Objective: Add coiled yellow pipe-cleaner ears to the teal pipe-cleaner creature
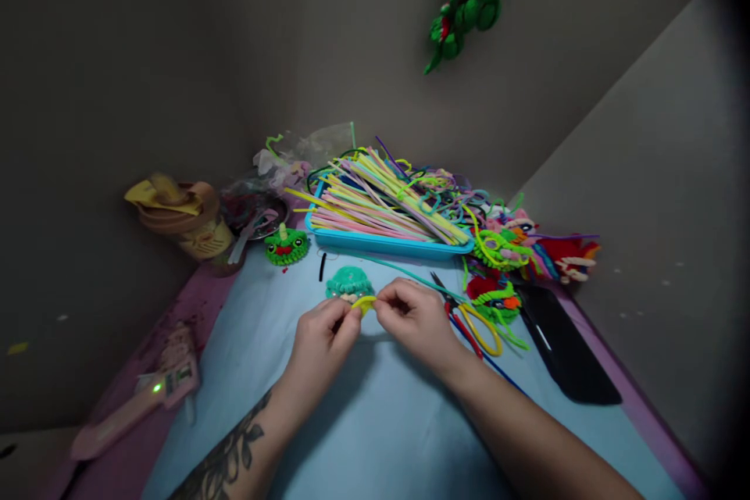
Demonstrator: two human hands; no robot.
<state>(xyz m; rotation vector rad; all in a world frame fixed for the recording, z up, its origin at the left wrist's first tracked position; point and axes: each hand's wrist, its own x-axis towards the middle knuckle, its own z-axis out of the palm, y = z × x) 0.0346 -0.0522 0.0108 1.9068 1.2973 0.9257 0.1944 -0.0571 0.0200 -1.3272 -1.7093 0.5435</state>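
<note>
Between my two hands is a short yellow pipe cleaner, bent in an arch. My left hand pinches its left end with thumb and fingertips. The right end is pinched in my right hand. Just behind my fingers, a teal fuzzy figure rests on the blue table cover, its lower part hidden by my hands. Scissors with yellow handles lie right of my right hand, beside red-handled pliers or cutters. A long teal pipe cleaner runs behind my right hand.
A blue tray heaped with pipe cleaners stands at the back. Left are a green fuzzy figure, a cup and a pink glue gun with a lit green light. Right are colourful fuzzy pieces and a black flat object.
</note>
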